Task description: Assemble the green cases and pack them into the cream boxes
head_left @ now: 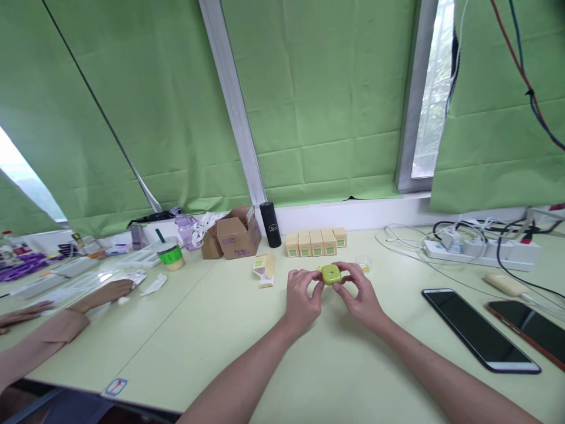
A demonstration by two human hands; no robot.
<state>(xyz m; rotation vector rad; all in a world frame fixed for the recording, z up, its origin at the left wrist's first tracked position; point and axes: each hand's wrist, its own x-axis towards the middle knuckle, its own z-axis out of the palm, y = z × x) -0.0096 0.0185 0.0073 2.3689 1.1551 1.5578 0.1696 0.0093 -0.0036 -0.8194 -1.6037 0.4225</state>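
Observation:
Between both hands, a little above the table, is a small glossy green case (pixel 331 274) with rounded corners, like an earbud case. My left hand (pixel 304 294) pinches its left side with thumb and fingertips. On the opposite side, my right hand (pixel 359 294) grips it between thumb and fingers. Just behind the right hand lies a clear plastic piece (pixel 364 263) with something yellow by it. An opened small carton (pixel 264 270) with its flap out lies to the left of my hands. Several closed small cartons (pixel 316 242) stand in a row behind.
A black cylinder (pixel 271 225) and a brown cardboard box (pixel 238 234) stand at the back. Phones (pixel 479 330) lie at right, before a power strip (pixel 479 254) with tangled cables. At left are a drink cup (pixel 170 254) and a co-worker's hand (pixel 108 292).

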